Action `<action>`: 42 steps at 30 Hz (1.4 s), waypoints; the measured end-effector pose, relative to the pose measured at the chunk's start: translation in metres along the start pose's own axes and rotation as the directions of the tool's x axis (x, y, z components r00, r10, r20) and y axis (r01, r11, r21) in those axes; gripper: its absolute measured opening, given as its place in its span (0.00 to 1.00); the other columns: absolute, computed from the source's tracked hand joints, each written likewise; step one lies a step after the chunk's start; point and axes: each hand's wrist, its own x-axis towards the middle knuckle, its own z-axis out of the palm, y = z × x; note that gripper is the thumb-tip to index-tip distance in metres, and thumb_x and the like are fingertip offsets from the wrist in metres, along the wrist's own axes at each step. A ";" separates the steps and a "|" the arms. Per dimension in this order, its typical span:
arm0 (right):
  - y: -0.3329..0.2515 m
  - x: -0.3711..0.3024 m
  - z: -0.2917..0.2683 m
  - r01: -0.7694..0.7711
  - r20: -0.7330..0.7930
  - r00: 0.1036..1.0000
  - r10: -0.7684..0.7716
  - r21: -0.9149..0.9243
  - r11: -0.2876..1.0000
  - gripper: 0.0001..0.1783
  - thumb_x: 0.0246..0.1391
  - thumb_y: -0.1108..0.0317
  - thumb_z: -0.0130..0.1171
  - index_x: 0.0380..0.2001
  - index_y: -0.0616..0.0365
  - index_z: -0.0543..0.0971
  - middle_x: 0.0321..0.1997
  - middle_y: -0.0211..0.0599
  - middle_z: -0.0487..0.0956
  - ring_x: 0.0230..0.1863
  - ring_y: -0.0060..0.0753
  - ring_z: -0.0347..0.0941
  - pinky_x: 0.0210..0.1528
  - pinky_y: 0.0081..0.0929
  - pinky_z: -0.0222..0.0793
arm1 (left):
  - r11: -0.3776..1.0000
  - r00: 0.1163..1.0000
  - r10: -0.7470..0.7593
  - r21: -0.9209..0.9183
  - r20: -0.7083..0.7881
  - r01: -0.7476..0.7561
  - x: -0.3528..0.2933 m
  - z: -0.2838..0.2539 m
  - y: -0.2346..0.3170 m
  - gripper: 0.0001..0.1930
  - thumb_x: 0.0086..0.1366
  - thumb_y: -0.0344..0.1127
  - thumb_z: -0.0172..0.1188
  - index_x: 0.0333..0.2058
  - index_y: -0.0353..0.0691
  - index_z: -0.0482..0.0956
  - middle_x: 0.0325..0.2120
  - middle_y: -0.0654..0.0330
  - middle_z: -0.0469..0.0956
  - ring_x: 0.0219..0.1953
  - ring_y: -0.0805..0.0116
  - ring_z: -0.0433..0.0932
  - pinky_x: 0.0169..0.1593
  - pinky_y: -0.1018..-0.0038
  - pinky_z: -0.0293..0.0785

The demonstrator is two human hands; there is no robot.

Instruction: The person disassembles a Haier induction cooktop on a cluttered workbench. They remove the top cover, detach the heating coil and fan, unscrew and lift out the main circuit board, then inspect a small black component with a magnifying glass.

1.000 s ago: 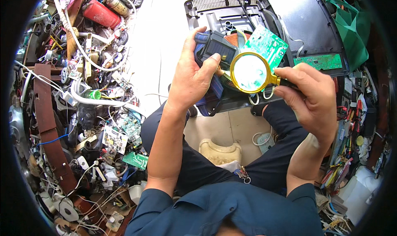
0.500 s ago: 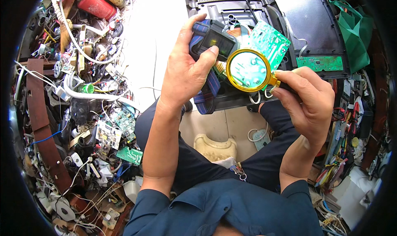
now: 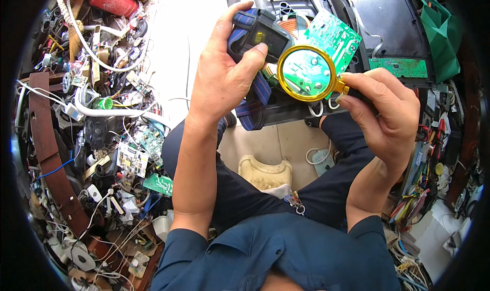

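Note:
My left hand (image 3: pixel 224 76) is closed round a black headlamp (image 3: pixel 265 38) with a blue plaid strap. Its thumb presses on the front edge, beside a small yellow patch behind the dark window. The strap (image 3: pixel 250 112) dangles below. In my right hand (image 3: pixel 385 104) a gold-rimmed magnifying glass (image 3: pixel 306 74) is pinched by its handle. The lens hovers over the lower part of a green circuit board (image 3: pixel 334 38), where solder points show enlarged. Behind the headlamp, a copper coil (image 3: pixel 293 26) is partly hidden. Board and coil lie in an opened black housing (image 3: pixel 326 0).
A black panel (image 3: pixel 383 23) with a narrow green board (image 3: pixel 398 68) lies at the right, beside a green bag (image 3: pixel 441 41). Heaps of electronic scrap (image 3: pixel 109 153) fill the left side. Tools and wires (image 3: pixel 423 158) crowd the right. A cream stool (image 3: pixel 264 172) stands between my legs.
The view has shifted slightly, so the housing sits higher in it. Both hands have risen a little with the headlamp and magnifying glass. The grips are the same.

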 end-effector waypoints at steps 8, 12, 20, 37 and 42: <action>0.002 -0.001 -0.003 0.021 -0.004 1.000 -0.021 -0.025 0.999 0.18 0.48 0.84 0.72 0.45 0.70 0.84 0.33 0.41 0.81 0.30 0.27 0.77 0.32 0.21 0.70 | 1.000 1.000 -0.017 -0.018 0.005 0.017 -0.001 0.003 0.003 0.30 0.66 0.24 0.62 0.67 0.39 0.69 0.44 0.60 0.81 0.42 0.77 0.79 0.49 0.77 0.79; 0.003 -0.002 -0.003 0.021 0.006 1.000 -0.021 -0.035 0.999 0.18 0.48 0.84 0.73 0.45 0.70 0.84 0.33 0.41 0.81 0.30 0.28 0.77 0.31 0.21 0.69 | 0.998 0.999 -0.047 -0.028 0.014 0.047 -0.002 0.002 0.005 0.30 0.66 0.24 0.63 0.67 0.38 0.69 0.45 0.60 0.81 0.44 0.76 0.79 0.50 0.76 0.78; 0.002 -0.004 -0.004 0.005 -0.005 1.000 -0.005 -0.023 1.000 0.18 0.47 0.84 0.73 0.44 0.71 0.84 0.32 0.41 0.80 0.31 0.28 0.77 0.32 0.21 0.69 | 0.999 0.999 -0.044 0.010 0.017 0.044 -0.002 0.003 0.005 0.29 0.66 0.26 0.64 0.66 0.38 0.70 0.47 0.59 0.82 0.47 0.74 0.80 0.54 0.75 0.78; -0.002 -0.012 -0.007 -0.002 -0.029 1.000 -0.001 -0.092 0.996 0.17 0.47 0.81 0.73 0.43 0.66 0.84 0.31 0.41 0.81 0.28 0.34 0.79 0.30 0.27 0.72 | 0.998 0.998 0.003 0.063 0.065 -0.007 -0.005 0.001 0.010 0.31 0.65 0.22 0.64 0.67 0.38 0.70 0.48 0.58 0.81 0.45 0.73 0.83 0.47 0.74 0.85; -0.004 -0.015 -0.003 -0.026 -0.033 0.999 0.023 -0.095 0.995 0.18 0.48 0.80 0.74 0.44 0.64 0.84 0.32 0.42 0.81 0.28 0.38 0.79 0.31 0.29 0.73 | 1.000 0.999 -0.021 0.000 0.041 0.021 -0.009 0.001 0.012 0.31 0.63 0.29 0.68 0.64 0.38 0.71 0.46 0.58 0.83 0.47 0.73 0.81 0.55 0.73 0.77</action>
